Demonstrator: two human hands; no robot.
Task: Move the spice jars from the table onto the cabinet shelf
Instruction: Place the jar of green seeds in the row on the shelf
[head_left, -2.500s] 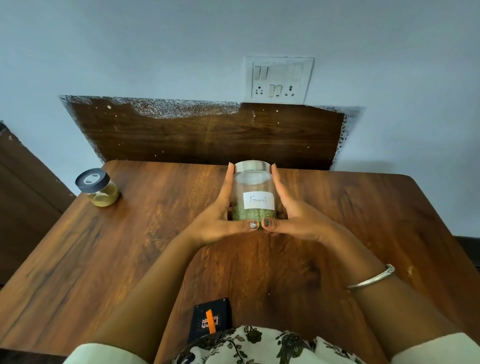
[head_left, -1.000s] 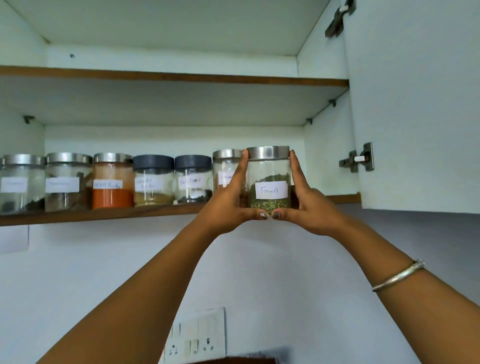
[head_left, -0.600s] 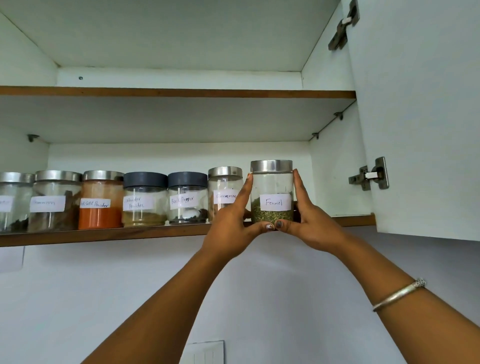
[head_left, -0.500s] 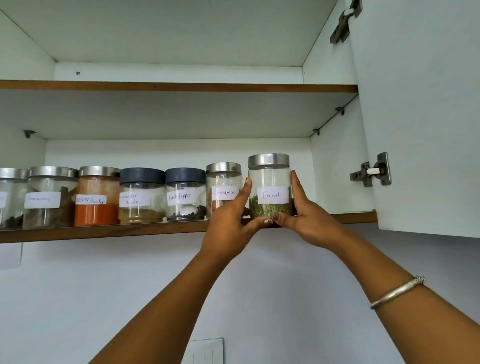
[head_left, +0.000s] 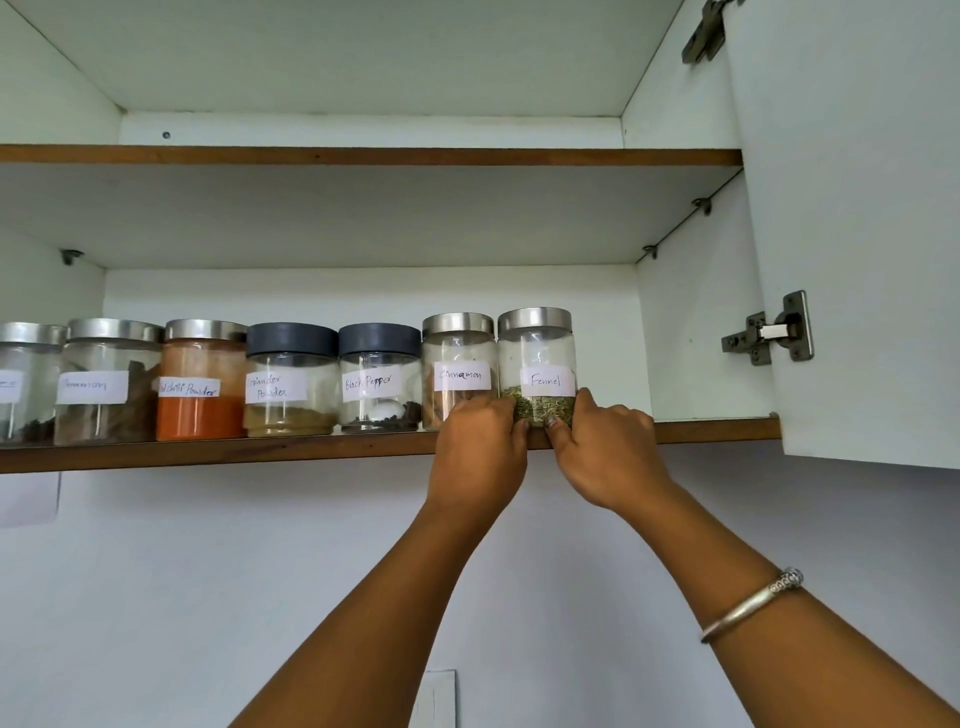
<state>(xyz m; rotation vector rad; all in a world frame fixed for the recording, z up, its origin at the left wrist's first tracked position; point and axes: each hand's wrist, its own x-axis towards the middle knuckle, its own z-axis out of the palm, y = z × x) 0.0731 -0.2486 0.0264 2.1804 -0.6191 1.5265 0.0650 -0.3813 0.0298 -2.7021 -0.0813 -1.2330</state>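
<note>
Both hands reach up to the base of the jar labelled "Fennel": the left hand and the right hand press its lower sides with curled fingers. It stands upright on the cabinet shelf, touching the "Cinnamon" jar, then "Black Pepper" and "Coriander Powder" leftward.

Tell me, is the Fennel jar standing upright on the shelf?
Upright: the Fennel jar stands on the shelf, steel lid level on top, beside the Cinnamon jar.
</note>
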